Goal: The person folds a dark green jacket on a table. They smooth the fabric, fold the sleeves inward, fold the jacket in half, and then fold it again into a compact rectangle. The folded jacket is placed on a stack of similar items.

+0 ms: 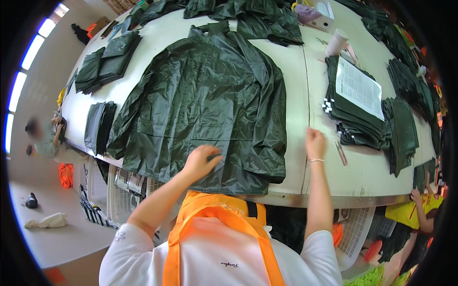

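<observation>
A dark green raincoat lies spread flat on a pale worktop, collar toward 12 o'clock and hem at the near edge, seen from above the person working on it. The left hand rests on the coat's lower hem at about 6 o'clock of the garment, fingers curled down and pressing into the shiny fabric; whether it pinches a fold cannot be told. The right hand, with a thin bracelet at the wrist, sits just beside the coat's right edge at about 4 o'clock — fingers loosely bent, holding nothing, over the bare worktop.

At 3 o'clock from the coat stands a stack of folded green garments, and on top of it lies a white rectangular printed sheet (its text is too small to read). Small black-and-white checkered tags show along the stack's left edge. A slim pen-like tool lies on the worktop near the right hand. Toward 1 o'clock a white paper cup stands upright, with a small white box beyond it.

At 10 o'clock more folded green pieces are piled, and another folded bundle sits at 9 o'clock near the worktop's edge. Further green garments line the far right side. The person wears a white shirt with an orange apron — white wire baskets hang below the worktop.
</observation>
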Demonstrator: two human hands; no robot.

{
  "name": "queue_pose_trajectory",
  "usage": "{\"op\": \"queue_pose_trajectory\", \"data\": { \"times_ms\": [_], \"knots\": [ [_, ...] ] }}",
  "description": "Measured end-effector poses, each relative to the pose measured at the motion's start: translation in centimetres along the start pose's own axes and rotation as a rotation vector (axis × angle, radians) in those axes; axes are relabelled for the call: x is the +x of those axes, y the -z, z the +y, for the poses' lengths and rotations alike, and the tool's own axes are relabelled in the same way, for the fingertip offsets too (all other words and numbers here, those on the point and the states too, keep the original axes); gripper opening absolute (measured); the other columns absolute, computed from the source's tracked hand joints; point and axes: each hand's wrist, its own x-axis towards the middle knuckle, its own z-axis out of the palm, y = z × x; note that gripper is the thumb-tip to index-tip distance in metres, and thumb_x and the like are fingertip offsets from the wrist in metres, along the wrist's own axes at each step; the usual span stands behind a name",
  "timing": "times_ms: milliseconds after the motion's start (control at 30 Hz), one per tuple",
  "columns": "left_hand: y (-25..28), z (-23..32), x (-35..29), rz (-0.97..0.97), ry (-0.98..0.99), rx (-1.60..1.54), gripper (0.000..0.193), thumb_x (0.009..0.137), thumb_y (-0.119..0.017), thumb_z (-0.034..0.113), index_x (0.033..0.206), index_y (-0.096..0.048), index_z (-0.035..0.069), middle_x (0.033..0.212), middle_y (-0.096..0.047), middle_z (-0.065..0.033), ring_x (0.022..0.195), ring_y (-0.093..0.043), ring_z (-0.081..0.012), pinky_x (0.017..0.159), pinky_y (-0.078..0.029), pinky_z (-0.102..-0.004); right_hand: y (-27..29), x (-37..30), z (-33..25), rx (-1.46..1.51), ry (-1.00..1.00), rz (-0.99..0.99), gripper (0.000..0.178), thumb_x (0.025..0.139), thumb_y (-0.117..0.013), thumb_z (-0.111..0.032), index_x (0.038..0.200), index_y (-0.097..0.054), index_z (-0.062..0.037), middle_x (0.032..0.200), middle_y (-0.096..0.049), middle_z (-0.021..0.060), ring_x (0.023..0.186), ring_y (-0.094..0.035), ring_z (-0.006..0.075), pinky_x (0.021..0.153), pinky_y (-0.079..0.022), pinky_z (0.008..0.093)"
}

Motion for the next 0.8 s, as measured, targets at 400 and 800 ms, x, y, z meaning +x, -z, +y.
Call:
{"op": "queue_pose_trajectory", "data": {
  "times_ms": [400,800],
  "knots": [
    [6.3,-3.3,16.9,0.22,0.406,-0.381,0.041,0.071,-0.071,0.027,0.093,-0.063,-0.008,0.082,-0.066,-0.013,0.078,-0.064,-0.0229,0.074,-0.048,-0.0331,-4.9,-18.2,-23.3,0.771,0.504,-0.924,0.028,0.084,-0.064,-0.015,0.103,-0.062,0.0045,0.086,-0.067,0.0126,0.08,-0.066,0.0197,0.075,-0.053,0.0301],
    [31.4,8.1,-17.5,-0.171,-0.904,-0.735,0.019,0.073,-0.068,0.012,0.07,-0.058,-0.004,0.06,-0.054,-0.0111,0.042,-0.049,-0.0247,0.038,-0.032,-0.0336,-15.0,-14.7,-24.0,0.695,0.434,-0.013,0.039,0.092,-0.052,-0.016,0.128,-0.049,-0.0018,0.116,-0.06,0.0092,0.089,-0.058,0.0124,0.074,-0.049,0.0294]
  ]
}}
